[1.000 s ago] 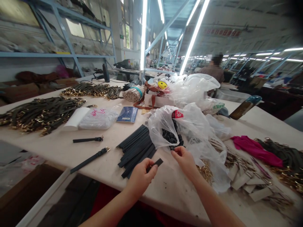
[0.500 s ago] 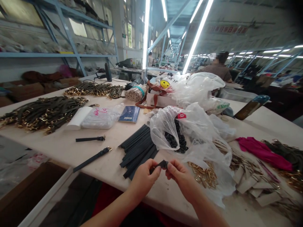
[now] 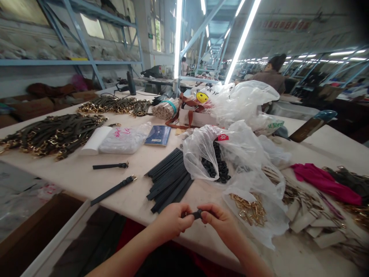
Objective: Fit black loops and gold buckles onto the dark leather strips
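Strap piece [image 3: 196, 214], short and black, sits between both hands just above the near edge of the table [image 3: 86, 177]. Left hand [image 3: 172, 221]: fingers curled, thumb and forefinger pinched on the left end of the strap piece. Right hand [image 3: 219, 222]: fingertips closed on its right end, with a small dark loop at that end, detail too small to resolve. Hands nearly touching each other.

Just beyond the left hand: stack of black strips [image 3: 170, 180], lying flat, fanned slightly. Beyond the right hand: clear plastic bag [image 3: 230, 154], open, with a heap of small black loops [image 3: 216, 166] inside. Just right of the right hand: gold buckles [image 3: 250, 208], partly under the bag's plastic.

Further left on the table: two finished black straps [image 3: 113, 189] with metal ends, well apart from the hands. Behind them, a white bag with pink writing [image 3: 122, 139] and a blue booklet [image 3: 158, 135]. Far left: large pile of dark straps with gold hardware [image 3: 52, 134]. Far right: magenta cloth [image 3: 325, 182]. Background: another person [image 3: 272, 75] seated at a further bench.
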`<state>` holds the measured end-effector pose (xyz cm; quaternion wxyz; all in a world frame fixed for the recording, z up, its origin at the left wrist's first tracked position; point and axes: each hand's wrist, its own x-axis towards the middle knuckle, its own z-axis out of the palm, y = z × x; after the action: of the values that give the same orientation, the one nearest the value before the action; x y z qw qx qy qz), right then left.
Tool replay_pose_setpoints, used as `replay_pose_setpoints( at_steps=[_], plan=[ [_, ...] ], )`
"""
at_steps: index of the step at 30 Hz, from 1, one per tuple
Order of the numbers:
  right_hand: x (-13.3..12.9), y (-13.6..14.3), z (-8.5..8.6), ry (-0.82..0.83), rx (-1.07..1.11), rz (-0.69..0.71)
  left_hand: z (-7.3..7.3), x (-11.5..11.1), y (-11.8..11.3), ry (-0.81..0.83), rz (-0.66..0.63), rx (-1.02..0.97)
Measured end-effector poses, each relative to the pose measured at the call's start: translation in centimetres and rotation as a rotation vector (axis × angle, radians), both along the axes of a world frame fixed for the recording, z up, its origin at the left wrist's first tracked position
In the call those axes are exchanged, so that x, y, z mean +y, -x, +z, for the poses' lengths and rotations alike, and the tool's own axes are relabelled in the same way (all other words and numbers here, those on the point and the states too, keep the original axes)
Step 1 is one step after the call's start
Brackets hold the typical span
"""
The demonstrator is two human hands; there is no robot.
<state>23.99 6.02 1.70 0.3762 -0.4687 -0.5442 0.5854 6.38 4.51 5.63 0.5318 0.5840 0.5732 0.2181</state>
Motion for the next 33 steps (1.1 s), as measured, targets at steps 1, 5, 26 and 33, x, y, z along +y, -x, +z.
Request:
replay_pose_setpoints(
  at_steps=[1,5,26,33],
  plan=[
    [-0.1,0.0,0.0,0.004,-0.001,0.006,0.0,-0.1,0.0,-0.010,-0.003,0.014],
    [-0.6,0.5,0.4,0.056,0.084,-0.004,-0.4,-0.7,-0.4,-0.064,0.022,0.036],
    [-2.9,2.4,0.0,0.217,0.406,-0.018,-0.6,-1.9,1.1,-0.150,-0.007,-0.056],
    [-3.3,2.6,-1.2,0.396,0.412,0.036,-0.7,-1.7,1.4,-0.163,0.014,0.127]
  ],
)
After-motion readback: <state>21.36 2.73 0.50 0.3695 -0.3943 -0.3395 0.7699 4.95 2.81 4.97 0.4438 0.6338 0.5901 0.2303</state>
